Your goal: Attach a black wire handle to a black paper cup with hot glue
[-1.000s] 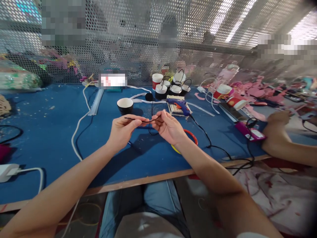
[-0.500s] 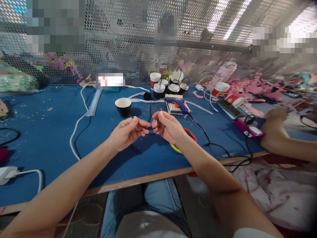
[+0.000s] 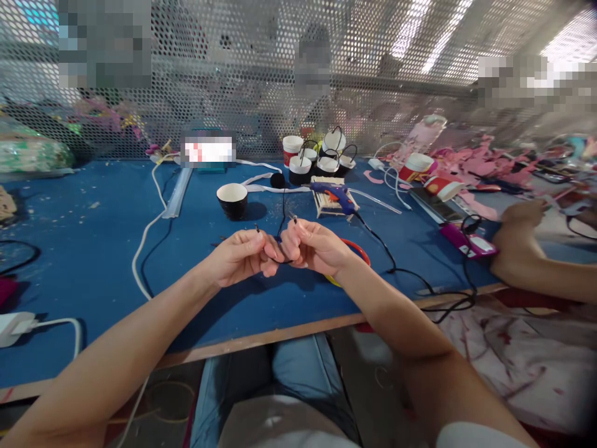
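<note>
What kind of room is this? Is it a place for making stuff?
It looks like a craft workbench. A glue gun lies on the blue table, paper cups stand at the back, and pink cut-outs are piled to the right. Both hands bend a thin black wire.

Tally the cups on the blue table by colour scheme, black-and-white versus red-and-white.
Black-and-white cups: 5, cluster partly overlapping
Red-and-white cups: 3
Total: 8

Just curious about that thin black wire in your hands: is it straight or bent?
Bent. The black wire curves between the left hand and right hand, both ends poking up above the fingers.
</note>
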Demonstrator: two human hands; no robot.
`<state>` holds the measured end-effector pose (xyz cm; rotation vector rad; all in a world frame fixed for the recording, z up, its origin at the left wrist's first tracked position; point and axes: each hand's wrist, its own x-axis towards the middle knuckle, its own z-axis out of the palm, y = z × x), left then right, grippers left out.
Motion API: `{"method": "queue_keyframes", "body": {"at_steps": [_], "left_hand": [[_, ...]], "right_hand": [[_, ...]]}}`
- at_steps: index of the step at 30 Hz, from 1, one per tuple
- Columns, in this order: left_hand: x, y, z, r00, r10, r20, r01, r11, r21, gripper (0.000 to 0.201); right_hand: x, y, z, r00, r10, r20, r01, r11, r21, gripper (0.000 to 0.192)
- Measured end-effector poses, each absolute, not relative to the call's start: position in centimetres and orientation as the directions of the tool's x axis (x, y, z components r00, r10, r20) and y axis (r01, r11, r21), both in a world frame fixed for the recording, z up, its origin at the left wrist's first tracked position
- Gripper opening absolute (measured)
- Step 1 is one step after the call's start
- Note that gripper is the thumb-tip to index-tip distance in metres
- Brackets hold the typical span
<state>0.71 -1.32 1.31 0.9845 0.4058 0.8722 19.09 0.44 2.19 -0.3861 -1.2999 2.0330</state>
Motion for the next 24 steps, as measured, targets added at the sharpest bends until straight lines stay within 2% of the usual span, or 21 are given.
{"method": "queue_keyframes", "body": {"at_steps": [7,14,20,24], "left_hand": [[1.0,-1.4,1.5,0.552,0.831,0.069,-0.494,0.260,0.829,0.023],[0.6,-1.2,1.3,0.581,0.811,0.068,-0.464,0.261,0.846,0.024],[0.9,-0.6,1.3,0.396,0.917,-0.044,-0.569,0.282,0.772,0.016],[0.8,-0.5,1.5,0.331,0.944,0.010,-0.576,0.193,0.794,0.015]], "right_hand": [[19.4,0.6,2.5,-0.714,0.696,0.080,-0.372,-0.280,-0.885,0.029],[19.3,0.6,2.5,-0.720,0.687,0.096,-0.368,-0.261,-0.892,0.032],[19.5,1.4,2.1,-0.549,0.820,0.161,-0.418,-0.102,-0.903,0.030],[19.5,1.5,2.1,-0.551,0.818,0.165,-0.401,-0.086,-0.912,0.027]]}}
